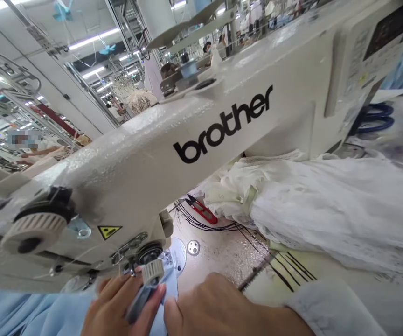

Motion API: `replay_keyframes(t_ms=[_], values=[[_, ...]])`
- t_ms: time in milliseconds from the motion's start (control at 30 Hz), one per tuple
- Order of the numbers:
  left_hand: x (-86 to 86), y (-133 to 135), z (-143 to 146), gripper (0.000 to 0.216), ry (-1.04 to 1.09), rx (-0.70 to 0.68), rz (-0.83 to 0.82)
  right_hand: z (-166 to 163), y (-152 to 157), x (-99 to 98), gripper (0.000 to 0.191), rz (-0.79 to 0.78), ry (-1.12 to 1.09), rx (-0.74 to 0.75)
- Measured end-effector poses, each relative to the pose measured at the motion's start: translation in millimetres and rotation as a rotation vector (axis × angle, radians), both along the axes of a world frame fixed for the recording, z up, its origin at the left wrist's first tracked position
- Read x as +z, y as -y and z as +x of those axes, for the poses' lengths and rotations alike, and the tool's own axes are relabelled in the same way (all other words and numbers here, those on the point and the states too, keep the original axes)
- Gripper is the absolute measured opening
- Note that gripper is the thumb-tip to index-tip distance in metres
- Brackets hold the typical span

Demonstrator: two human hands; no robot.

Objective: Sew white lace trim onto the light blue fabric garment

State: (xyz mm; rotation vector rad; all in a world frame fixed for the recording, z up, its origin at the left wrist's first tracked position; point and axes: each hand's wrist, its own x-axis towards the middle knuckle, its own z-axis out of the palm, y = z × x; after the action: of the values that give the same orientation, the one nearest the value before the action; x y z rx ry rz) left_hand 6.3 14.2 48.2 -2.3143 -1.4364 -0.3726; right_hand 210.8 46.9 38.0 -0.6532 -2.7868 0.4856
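Note:
A white sewing machine (222,126) marked "brother" spans the view at a slant. Light blue fabric (172,282) lies under its needle area, and more of it spreads at the lower left. Close by the machine's head, my left hand (117,303) pinches a folded part of this fabric between thumb and fingers. My right hand (211,305) is beside it, fingers curled in and thumb against the fabric's edge; its fingertips are hidden. The presser foot and needle are mostly covered by a ribbed white knob (152,271).
Red-handled thread snips (202,209) lie on the machine bed among dark lines. White lace-edged cloth (302,200) is heaped on the right, beyond my right forearm. The machine arm overhangs the work area. Other people and hanging garments appear in the background.

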Motion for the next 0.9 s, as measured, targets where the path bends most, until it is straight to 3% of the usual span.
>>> replay_keyframes(t_ms=[100,200,300,467,633,767,900], values=[[0.5,-2,8,0.026,-0.112,-0.011,-0.016,-1,4,-12.1,0.011,0.182,-0.119,-0.058],[-3.5,-3,9,0.027,-0.07,0.088,-0.084,1,6,-13.5,0.003,0.282,-0.132,-0.11],[-5.1,-5,3,0.016,-0.037,0.094,-0.146,1,5,-9.7,0.009,0.188,-0.108,-0.113],[-7.4,-9,-10,0.019,-0.053,0.187,-0.243,-3,7,-8.7,0.017,0.05,-0.053,-0.136],[-16.8,-9,-25,0.026,-0.015,0.158,-0.3,-4,11,-22.1,0.017,0.056,-0.048,-0.146],[-17.6,-9,-27,0.026,0.014,0.226,-0.301,-4,14,-33.6,0.015,0.229,-0.14,-0.17],[-11.3,-9,-23,0.025,0.072,0.164,-0.325,-2,15,-38.0,0.017,0.386,-0.25,-0.217]])
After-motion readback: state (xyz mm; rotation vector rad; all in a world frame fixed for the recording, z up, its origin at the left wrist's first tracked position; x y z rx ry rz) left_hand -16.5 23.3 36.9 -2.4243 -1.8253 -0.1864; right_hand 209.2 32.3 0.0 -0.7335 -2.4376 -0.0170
